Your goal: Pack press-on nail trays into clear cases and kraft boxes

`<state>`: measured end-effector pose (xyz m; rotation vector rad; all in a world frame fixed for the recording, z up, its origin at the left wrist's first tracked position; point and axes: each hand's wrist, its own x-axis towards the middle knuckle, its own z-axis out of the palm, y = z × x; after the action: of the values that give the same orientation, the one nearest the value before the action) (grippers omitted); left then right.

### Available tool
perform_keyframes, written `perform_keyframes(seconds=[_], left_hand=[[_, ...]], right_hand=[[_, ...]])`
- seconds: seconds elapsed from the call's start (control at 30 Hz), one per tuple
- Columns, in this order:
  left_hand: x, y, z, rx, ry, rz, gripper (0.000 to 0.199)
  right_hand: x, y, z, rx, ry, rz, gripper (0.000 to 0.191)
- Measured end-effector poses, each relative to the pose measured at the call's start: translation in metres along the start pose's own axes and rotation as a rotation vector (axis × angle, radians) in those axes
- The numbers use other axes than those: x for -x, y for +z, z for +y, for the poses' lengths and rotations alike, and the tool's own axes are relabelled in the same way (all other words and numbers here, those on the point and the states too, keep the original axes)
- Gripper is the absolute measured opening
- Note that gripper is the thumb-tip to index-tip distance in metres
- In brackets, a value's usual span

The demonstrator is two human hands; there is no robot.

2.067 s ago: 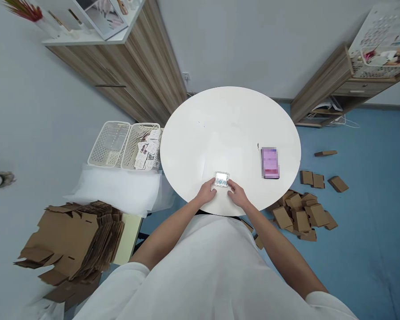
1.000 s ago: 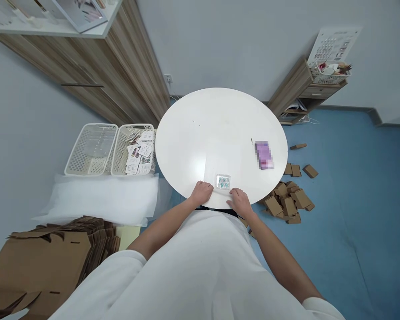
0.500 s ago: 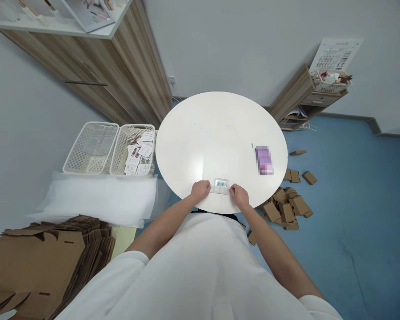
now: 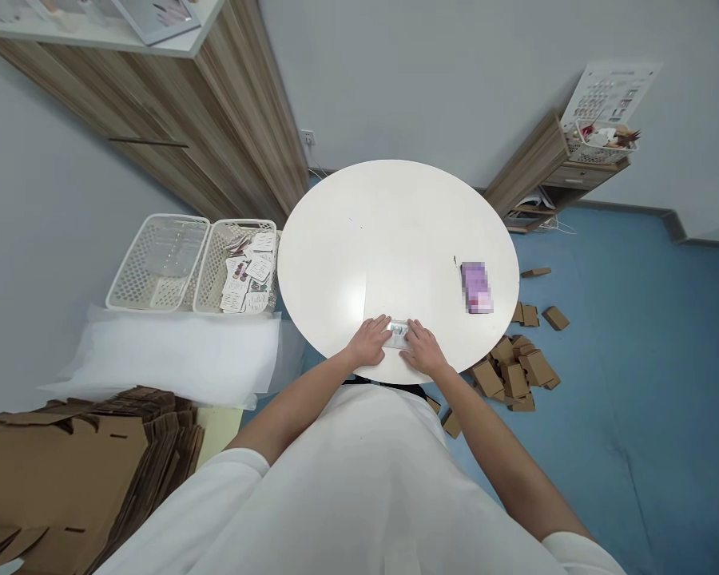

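A small clear packet (image 4: 399, 334) with shiny bits inside lies flat on the white round table (image 4: 407, 216), close to its front edge. My left hand (image 4: 370, 342) rests on the packet's left side, fingers spread and pointing inward. On the packet's right side lies my right hand (image 4: 423, 348), its fingers apart and flat. The hands cover both ends of the packet, and its middle shows between them. Farther right on the table is a blurred purple item (image 4: 475, 286).
White baskets, one with cards (image 4: 236, 287) and one with clear plastic (image 4: 156, 275), stand left of the table. White sheets (image 4: 180, 351) and flattened cardboard (image 4: 65, 471) are nearer. Small brown boxes (image 4: 515, 375) litter the floor at right.
Both hands have gone from pinching the packet's ends to lying spread over its sides. They have moved slightly inward, covering more of it. The view has shifted a little.
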<state>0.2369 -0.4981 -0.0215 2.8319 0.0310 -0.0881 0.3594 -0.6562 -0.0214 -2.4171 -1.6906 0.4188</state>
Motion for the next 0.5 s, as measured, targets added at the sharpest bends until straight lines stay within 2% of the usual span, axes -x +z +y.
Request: perform_keyframes(seconds=[0.13,0.27,0.5], left_hand=[[-0.006,-0.002,0.001,0.001,-0.012,-0.056,0.04],[-0.012,-0.007,0.003,-0.004,-0.035,-0.076,0.035],[-0.003,-0.019,0.003,0.086,-0.003,-0.157,0.032]], right_hand=[[-0.008,0.0,0.002,-0.011,0.014,-0.047,0.022],[-0.011,-0.002,0.0,-0.012,0.005,-0.056,0.022],[-0.002,-0.016,-0.01,-0.091,-0.044,-0.126,0.019]])
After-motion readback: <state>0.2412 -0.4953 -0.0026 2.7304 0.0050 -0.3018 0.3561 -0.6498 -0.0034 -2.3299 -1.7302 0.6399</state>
